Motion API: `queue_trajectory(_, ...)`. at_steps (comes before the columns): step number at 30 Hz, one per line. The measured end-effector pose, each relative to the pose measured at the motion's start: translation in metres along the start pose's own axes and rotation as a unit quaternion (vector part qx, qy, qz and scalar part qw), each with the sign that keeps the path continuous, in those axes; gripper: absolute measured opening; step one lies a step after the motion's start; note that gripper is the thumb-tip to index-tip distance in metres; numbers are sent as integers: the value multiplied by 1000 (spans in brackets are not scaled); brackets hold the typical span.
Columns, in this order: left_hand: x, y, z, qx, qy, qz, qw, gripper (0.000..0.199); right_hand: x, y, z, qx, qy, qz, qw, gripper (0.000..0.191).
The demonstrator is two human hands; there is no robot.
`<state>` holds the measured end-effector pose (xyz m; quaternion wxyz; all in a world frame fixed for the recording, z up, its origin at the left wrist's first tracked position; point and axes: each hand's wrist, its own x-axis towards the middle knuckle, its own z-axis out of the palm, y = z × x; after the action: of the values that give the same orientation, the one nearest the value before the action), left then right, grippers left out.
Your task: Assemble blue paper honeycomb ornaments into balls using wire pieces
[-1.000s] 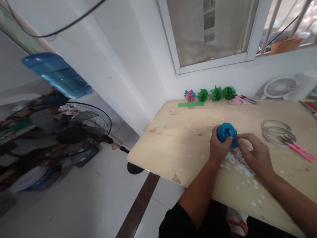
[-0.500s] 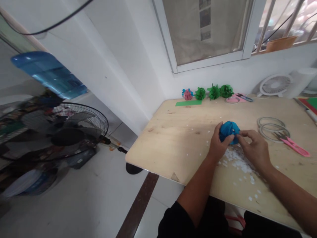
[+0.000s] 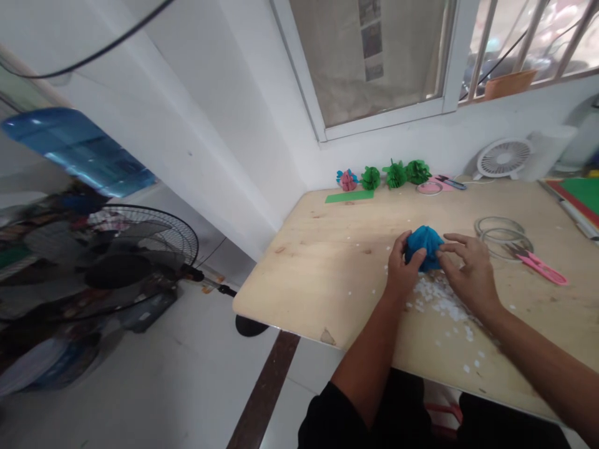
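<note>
A crumpled ball of blue folded paper (image 3: 423,246) is held just above the table, between my two hands. My left hand (image 3: 404,262) is closed round its left side, with the thumb on the near face. On the right side, my right hand (image 3: 468,265) grips the ball's edge with thumb and fingertips, the other fingers loosely bent. Beneath the hands, many small white paper scraps (image 3: 442,299) lie scattered. To the right are pink-handled thread snips (image 3: 540,265), their blades over two pale rings (image 3: 503,232).
Along the wall sit several green paper flowers (image 3: 395,174), a pink and blue one (image 3: 347,180) and a green paper strip (image 3: 349,196). A small white fan (image 3: 504,158) and coloured sheets (image 3: 580,193) are at the right. A black standing fan (image 3: 121,268) is left of the table.
The blue paper ball has been turned, showing a smoother folded side instead of the open swirl. My right fingers have spread a little wider. The whole view has shifted slightly.
</note>
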<state>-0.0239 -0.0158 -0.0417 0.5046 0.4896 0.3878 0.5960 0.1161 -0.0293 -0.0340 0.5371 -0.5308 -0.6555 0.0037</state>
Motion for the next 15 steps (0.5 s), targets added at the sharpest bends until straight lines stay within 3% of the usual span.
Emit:
queue_trajectory(8, -3, 6, 1, 22, 6, 6, 1000, 54, 0, -8, -1, 1, -6, 9, 1000, 24)
queue_trajectory(15, -7, 13, 3, 44, 0, 10, 999, 53, -1, 1, 0, -9, -5, 16, 1000, 18)
